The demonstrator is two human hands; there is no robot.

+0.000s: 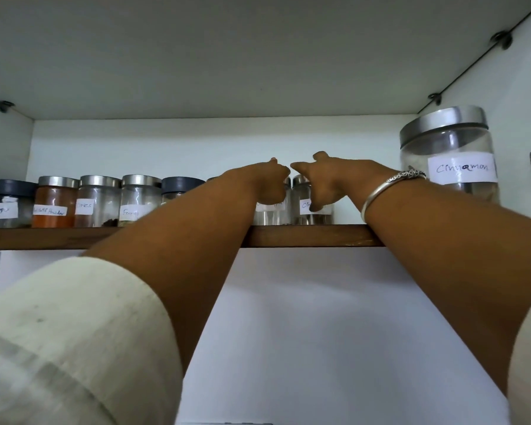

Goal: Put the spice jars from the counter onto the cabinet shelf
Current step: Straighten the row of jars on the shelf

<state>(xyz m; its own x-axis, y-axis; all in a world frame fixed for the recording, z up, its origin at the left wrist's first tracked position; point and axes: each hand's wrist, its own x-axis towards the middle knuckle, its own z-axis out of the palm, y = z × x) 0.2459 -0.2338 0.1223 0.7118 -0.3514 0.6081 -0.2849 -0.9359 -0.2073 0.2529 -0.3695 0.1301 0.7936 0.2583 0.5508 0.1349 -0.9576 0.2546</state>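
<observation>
On the shelf (304, 236), spice jars (270, 216) seemingly under the fingers (316, 202).

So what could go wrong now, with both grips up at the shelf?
1. The left grip holds the left jar beside the right jar in the right grip; glass may knock.
2. The right forearm runs close by the Cinnamon jar; withdrawing could bump it.
3. From below, their distance from the shelf edge is hidden; they might tip off.

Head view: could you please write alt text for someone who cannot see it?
On a wooden shelf, the left hand grips one small jar and the right hand its neighbour, between labelled spice jars and a large Cinnamon jar.
</observation>
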